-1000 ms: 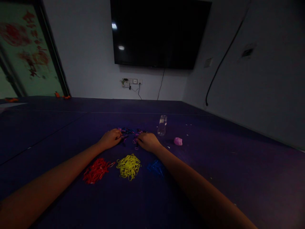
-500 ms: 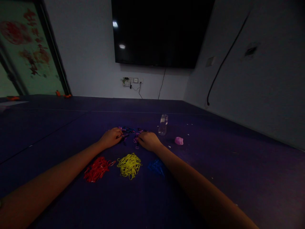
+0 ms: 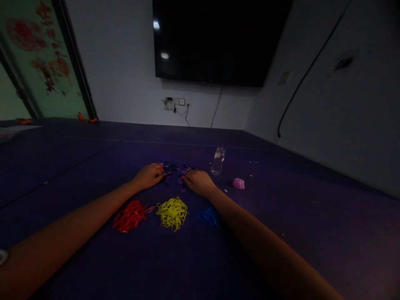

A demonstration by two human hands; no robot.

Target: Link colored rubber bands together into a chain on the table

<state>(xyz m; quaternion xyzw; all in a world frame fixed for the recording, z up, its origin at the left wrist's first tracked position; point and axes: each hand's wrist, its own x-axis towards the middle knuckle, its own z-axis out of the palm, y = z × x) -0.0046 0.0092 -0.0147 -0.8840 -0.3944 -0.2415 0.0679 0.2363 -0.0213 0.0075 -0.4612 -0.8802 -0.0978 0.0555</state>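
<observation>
My left hand (image 3: pixel 151 176) rests on the purple surface with its fingers curled in, pinching at dark rubber bands (image 3: pixel 171 167) in a loose mixed heap. Opposite it, my right hand (image 3: pixel 198 182) is closed and bent downward over purple and pink rubber bands (image 3: pixel 180 180); whatever its fingertips grip is hidden under the hand. Nearer to me lie a red pile of rubber bands (image 3: pixel 131 216), a yellow pile of rubber bands (image 3: pixel 172 213) and a blue pile of rubber bands (image 3: pixel 208 216). The blue pile is beside my right forearm, which partly covers it.
Beyond my right hand a clear bottle (image 3: pixel 218 161) stands upright. A crumpled pink object (image 3: pixel 238 183) lies to its right, among small white scraps. A large black screen (image 3: pixel 218 41) hangs on the wall behind, above sockets (image 3: pixel 178 101) with cables.
The whole view has shifted slightly, so everything appears a little to the right and higher. Both hands stay at the mixed heap, with only slight finger movement.
</observation>
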